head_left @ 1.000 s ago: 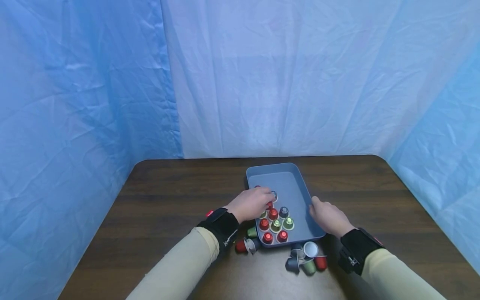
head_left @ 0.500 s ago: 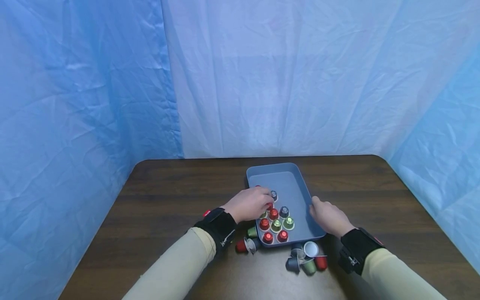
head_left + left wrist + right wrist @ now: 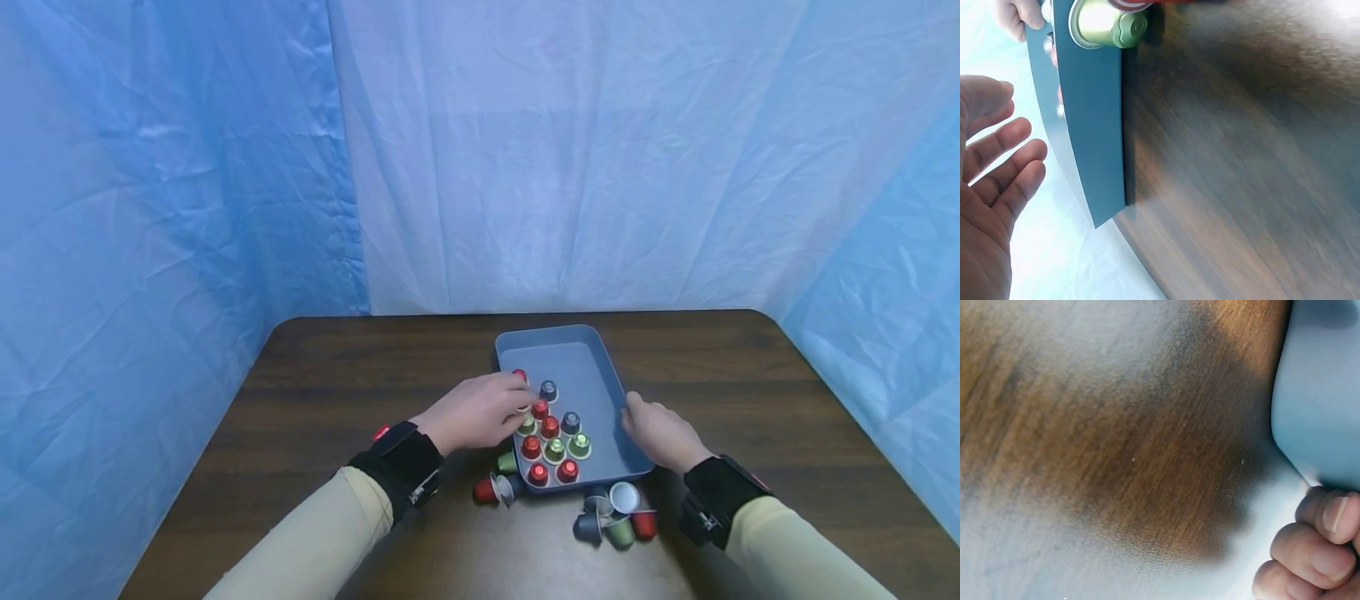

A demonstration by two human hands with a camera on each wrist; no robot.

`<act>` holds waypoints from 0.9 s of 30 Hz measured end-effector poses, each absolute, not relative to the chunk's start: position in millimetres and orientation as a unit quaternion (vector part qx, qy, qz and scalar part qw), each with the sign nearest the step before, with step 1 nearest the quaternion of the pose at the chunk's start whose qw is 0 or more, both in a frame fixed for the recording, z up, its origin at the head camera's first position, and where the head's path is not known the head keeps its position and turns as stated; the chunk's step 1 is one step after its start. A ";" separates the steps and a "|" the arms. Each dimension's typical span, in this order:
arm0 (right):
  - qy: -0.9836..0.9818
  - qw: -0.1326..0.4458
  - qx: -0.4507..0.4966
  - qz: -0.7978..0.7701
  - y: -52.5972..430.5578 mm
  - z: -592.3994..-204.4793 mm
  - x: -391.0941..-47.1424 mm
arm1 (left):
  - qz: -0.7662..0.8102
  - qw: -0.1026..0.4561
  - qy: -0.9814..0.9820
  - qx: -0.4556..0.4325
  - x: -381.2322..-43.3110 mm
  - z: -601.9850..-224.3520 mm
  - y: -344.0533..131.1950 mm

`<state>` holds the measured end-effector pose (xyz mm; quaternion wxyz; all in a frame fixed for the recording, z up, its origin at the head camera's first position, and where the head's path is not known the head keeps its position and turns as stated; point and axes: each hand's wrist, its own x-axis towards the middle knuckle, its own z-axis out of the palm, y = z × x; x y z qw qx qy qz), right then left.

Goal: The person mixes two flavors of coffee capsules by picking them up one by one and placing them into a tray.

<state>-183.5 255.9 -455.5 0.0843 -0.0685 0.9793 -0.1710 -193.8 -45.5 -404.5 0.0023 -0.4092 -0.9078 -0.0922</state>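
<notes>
A blue-grey tray [image 3: 600, 392] lies on the table, with several red, green and dark coffee capsules standing along its left side and near end. My left hand [image 3: 480, 408] hovers over the tray's left rim beside a red capsule [image 3: 540, 409] and a dark capsule [image 3: 548, 390]. In the left wrist view its loosely bent fingers [image 3: 1013, 140] hold nothing. My right hand [image 3: 663, 433] grips the tray's right wall, thumb on the inner side. The right wrist view has its curled fingers [image 3: 1316, 550] under the tray's edge; part of that hand is out of frame.
Loose capsules lie on the wooden table [image 3: 337, 392] before the tray: a green one [image 3: 507, 462] and a red one [image 3: 485, 492] by the left corner, and a cluster with a white-lidded capsule [image 3: 624, 497] at the right. Blue-white sheets [image 3: 562, 167] surround the table.
My left hand has drawn back to the left, away from the dark capsule, which now stands uncovered in the tray. The right hand keeps its grip on the tray.
</notes>
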 end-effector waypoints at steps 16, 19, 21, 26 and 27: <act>0.979 0.080 -0.072 -0.171 253.2 -454.3 -182.8 | -0.155 -0.048 -0.917 -0.365 -163.3 -408.3 -86.2; 0.979 0.085 -0.067 -0.172 252.3 -453.5 -183.3 | -0.170 -0.064 -0.916 -0.357 -157.6 -411.2 -93.5; 0.979 0.086 -0.066 -0.172 252.1 -453.0 -183.5 | -0.181 -0.079 -0.915 -0.352 -153.9 -413.5 -97.5; 0.980 0.082 -0.071 -0.170 253.7 -453.4 -184.3 | -0.176 -0.111 -0.914 -0.348 -146.4 -423.1 -101.8; 0.979 0.081 -0.071 -0.170 254.1 -453.6 -184.4 | -0.172 -0.115 -0.914 -0.348 -145.3 -425.2 -101.8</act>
